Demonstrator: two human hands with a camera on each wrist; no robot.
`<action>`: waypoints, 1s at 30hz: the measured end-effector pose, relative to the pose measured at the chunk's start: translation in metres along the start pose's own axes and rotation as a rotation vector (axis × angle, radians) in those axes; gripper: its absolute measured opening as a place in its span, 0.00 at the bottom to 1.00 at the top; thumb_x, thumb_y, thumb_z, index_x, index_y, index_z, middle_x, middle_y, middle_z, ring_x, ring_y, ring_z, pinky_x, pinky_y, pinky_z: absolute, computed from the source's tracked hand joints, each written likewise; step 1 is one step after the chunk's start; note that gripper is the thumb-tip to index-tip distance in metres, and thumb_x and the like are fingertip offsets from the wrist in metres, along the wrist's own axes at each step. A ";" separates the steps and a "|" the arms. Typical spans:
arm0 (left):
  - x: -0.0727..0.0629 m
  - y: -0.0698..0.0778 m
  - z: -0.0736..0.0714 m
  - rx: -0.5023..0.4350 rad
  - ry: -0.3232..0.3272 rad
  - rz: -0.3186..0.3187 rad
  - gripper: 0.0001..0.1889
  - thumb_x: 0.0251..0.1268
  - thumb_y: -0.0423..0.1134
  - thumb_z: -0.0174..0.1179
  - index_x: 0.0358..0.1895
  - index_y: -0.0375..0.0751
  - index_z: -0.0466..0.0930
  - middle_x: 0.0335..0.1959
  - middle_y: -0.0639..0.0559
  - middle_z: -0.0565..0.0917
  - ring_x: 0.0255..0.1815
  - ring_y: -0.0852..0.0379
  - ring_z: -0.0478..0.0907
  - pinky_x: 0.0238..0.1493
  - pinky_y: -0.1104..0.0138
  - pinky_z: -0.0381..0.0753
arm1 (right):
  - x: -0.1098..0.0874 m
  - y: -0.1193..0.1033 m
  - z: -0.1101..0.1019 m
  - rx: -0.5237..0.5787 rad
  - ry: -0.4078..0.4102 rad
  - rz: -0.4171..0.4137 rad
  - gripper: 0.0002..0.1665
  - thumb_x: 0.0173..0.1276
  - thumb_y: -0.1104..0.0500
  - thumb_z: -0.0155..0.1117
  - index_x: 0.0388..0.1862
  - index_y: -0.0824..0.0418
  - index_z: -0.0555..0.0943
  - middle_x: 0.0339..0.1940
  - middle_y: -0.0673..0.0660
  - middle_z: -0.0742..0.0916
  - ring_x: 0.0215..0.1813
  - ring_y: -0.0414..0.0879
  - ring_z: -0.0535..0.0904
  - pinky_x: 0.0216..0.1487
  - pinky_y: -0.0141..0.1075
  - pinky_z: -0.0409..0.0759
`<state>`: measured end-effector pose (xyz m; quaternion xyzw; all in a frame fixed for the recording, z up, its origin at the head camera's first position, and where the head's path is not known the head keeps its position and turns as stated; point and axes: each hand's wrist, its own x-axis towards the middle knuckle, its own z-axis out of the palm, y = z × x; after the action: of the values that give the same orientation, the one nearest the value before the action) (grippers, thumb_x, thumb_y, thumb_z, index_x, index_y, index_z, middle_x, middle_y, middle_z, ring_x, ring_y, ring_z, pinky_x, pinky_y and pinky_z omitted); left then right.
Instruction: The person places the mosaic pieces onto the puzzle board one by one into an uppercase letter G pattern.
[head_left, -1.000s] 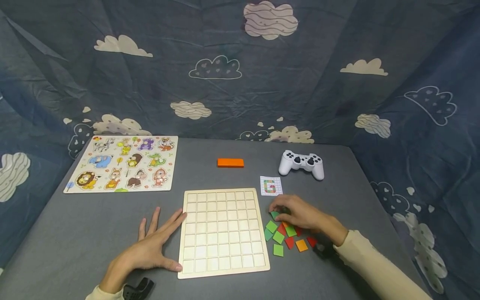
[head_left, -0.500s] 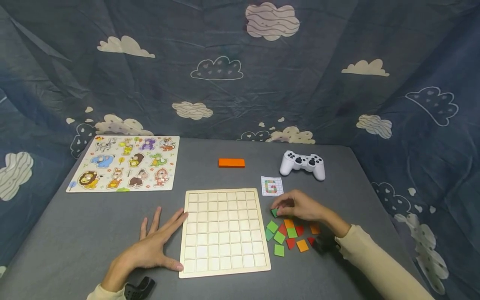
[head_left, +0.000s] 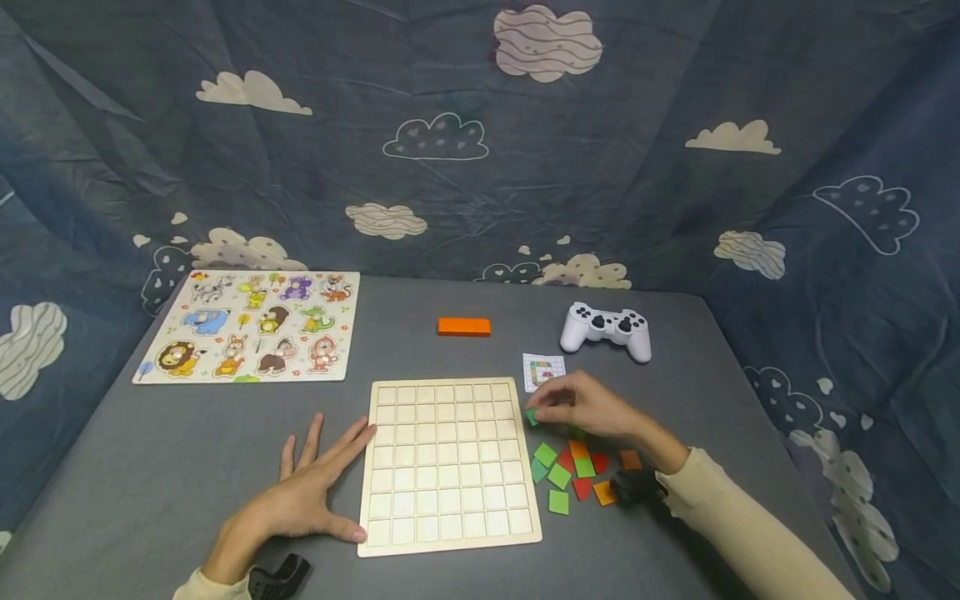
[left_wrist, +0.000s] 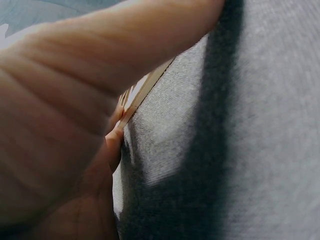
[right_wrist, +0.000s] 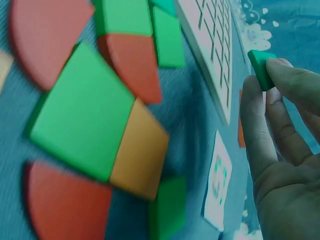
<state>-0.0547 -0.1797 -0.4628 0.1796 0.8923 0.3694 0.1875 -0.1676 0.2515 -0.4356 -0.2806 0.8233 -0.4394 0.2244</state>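
Note:
A wooden grid board lies flat in the middle of the table, its squares bare. My left hand rests at its left edge, fingers spread, with thumb and fingertips touching the rim. Between thumb and fingers my right hand pinches a dark green tile, held up just beyond the board's right edge. Below that hand lie loose tiles, among them a light green tile, a red quarter-round tile and an orange tile. The right hand partly covers a small pattern card with a coloured figure on a grid.
At the back left lies an animal puzzle board. An orange block sits behind the grid board, and a white game controller stands to its right. A cloud-printed cloth hangs behind the table.
My right hand picked the dark green tile up from the loose tiles and moved it left toward the board, passing in front of the card. The left hand stayed in place.

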 end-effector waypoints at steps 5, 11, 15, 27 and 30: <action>0.000 0.000 0.000 -0.003 0.003 0.008 0.69 0.30 0.62 0.79 0.82 0.55 0.48 0.84 0.46 0.45 0.77 0.29 0.12 0.64 0.30 0.11 | 0.008 -0.007 0.005 0.031 -0.016 -0.015 0.10 0.68 0.61 0.69 0.47 0.61 0.88 0.45 0.57 0.90 0.42 0.45 0.83 0.48 0.32 0.82; 0.000 -0.001 0.000 -0.004 0.005 0.014 0.69 0.31 0.63 0.79 0.82 0.55 0.48 0.84 0.47 0.45 0.77 0.29 0.12 0.64 0.30 0.11 | 0.025 -0.018 0.015 0.058 -0.040 -0.049 0.10 0.68 0.63 0.68 0.47 0.62 0.88 0.45 0.58 0.90 0.42 0.41 0.83 0.47 0.31 0.82; 0.000 -0.001 0.000 -0.005 -0.005 0.009 0.69 0.31 0.62 0.79 0.82 0.56 0.47 0.84 0.47 0.44 0.77 0.30 0.12 0.64 0.31 0.10 | 0.039 -0.025 0.022 0.030 -0.036 -0.064 0.09 0.68 0.63 0.68 0.46 0.60 0.89 0.46 0.56 0.91 0.42 0.41 0.83 0.44 0.30 0.81; 0.000 0.000 -0.001 -0.013 -0.002 0.011 0.69 0.32 0.62 0.79 0.82 0.54 0.48 0.84 0.46 0.44 0.77 0.29 0.12 0.64 0.32 0.09 | 0.085 -0.041 0.050 -0.013 -0.065 -0.108 0.11 0.67 0.64 0.69 0.48 0.62 0.89 0.45 0.55 0.91 0.44 0.41 0.85 0.47 0.32 0.84; 0.000 0.000 -0.001 -0.015 -0.002 0.009 0.69 0.32 0.62 0.79 0.82 0.54 0.48 0.84 0.46 0.44 0.77 0.29 0.11 0.64 0.32 0.09 | 0.097 -0.048 0.059 -0.030 -0.043 -0.086 0.10 0.66 0.63 0.70 0.46 0.62 0.88 0.42 0.55 0.91 0.42 0.40 0.85 0.46 0.31 0.84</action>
<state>-0.0547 -0.1803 -0.4626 0.1826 0.8885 0.3767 0.1879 -0.1908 0.1306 -0.4371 -0.3286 0.8118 -0.4302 0.2189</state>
